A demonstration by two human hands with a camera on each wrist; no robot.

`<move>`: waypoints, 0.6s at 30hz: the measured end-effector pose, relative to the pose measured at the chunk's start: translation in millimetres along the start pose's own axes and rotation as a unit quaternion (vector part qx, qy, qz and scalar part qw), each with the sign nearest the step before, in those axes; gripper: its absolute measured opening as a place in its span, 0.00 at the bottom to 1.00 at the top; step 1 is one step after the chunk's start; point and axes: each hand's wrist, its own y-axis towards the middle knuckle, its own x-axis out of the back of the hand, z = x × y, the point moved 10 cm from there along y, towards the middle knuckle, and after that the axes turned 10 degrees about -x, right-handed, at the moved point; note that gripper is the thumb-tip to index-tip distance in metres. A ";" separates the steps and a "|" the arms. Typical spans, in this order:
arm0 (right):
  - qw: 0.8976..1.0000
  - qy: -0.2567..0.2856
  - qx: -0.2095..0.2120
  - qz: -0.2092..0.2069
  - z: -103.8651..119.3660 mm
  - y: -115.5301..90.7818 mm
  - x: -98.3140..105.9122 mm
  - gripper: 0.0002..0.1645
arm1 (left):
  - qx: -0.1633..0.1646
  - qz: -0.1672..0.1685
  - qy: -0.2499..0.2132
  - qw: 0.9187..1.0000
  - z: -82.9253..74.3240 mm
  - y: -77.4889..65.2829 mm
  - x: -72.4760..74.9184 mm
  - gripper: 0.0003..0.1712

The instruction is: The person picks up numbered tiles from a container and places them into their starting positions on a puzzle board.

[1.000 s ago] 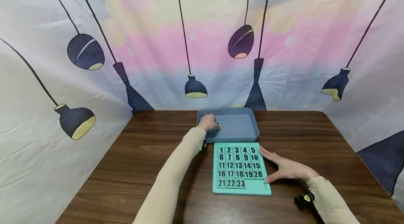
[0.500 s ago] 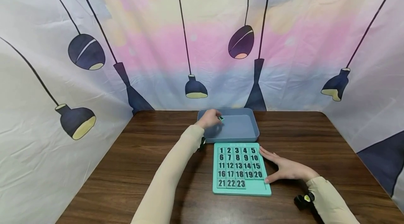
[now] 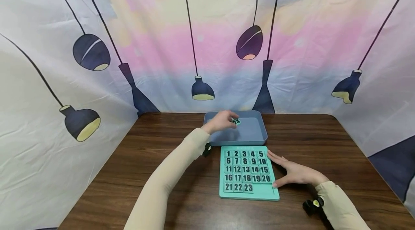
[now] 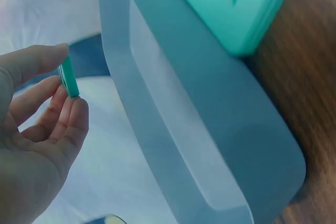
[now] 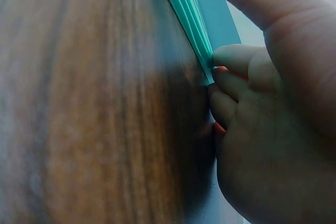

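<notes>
My left hand (image 3: 221,121) pinches a small green number tile (image 3: 237,122) marked 24 between thumb and fingers, above the blue-grey tray (image 3: 251,134). In the left wrist view the tile (image 4: 70,80) stands edge-on at the fingertips, beside the tray wall (image 4: 226,114). In front of the tray lies a green number board (image 3: 266,191). Tiles 1 to 23 fill its rows in order, and a bare gap follows 23 in the bottom row. Spread along the board's right edge, my right hand (image 3: 296,173) touches it with thumb and fingertips; the right wrist view shows the fingers against the board's side (image 5: 189,24).
A dark wooden table (image 3: 155,143) carries the tray and board, the tray near the back edge. Behind it hangs a cloth backdrop (image 3: 162,42) printed with lamps. Each wrist wears a black camera band (image 3: 312,205).
My left hand has lifted and moved right over the tray, bringing the tile 24 into clearer view. The right hand and the board have stayed in place.
</notes>
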 end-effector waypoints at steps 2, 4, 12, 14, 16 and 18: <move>1.000 -0.004 0.003 0.002 0.9 0.2 -0.1 0.66 | -0.012 0.012 0.011 1.000 -9.6 -0.9 -4.6 0.26; 1.000 -0.004 0.001 0.003 0.8 0.7 -0.4 0.66 | -0.023 0.025 0.019 0.999 -18.7 -2.9 -10.6 0.26; 1.000 0.000 -0.011 -0.001 -2.4 3.1 -0.7 0.66 | -0.084 0.074 0.064 0.992 -56.5 -17.9 -42.1 0.25; 1.000 0.000 -0.013 -0.001 -2.3 2.3 -0.7 0.66 | -0.092 0.087 0.074 0.989 -65.8 -22.2 -51.2 0.25; 1.000 -0.001 -0.013 0.000 -1.8 1.5 -0.6 0.66 | -0.100 0.103 0.084 0.986 -74.8 -26.2 -60.3 0.25; 1.000 -0.001 -0.014 -0.001 -2.2 1.2 -0.1 0.66 | -0.109 0.116 0.090 0.983 -82.6 -30.5 -69.0 0.25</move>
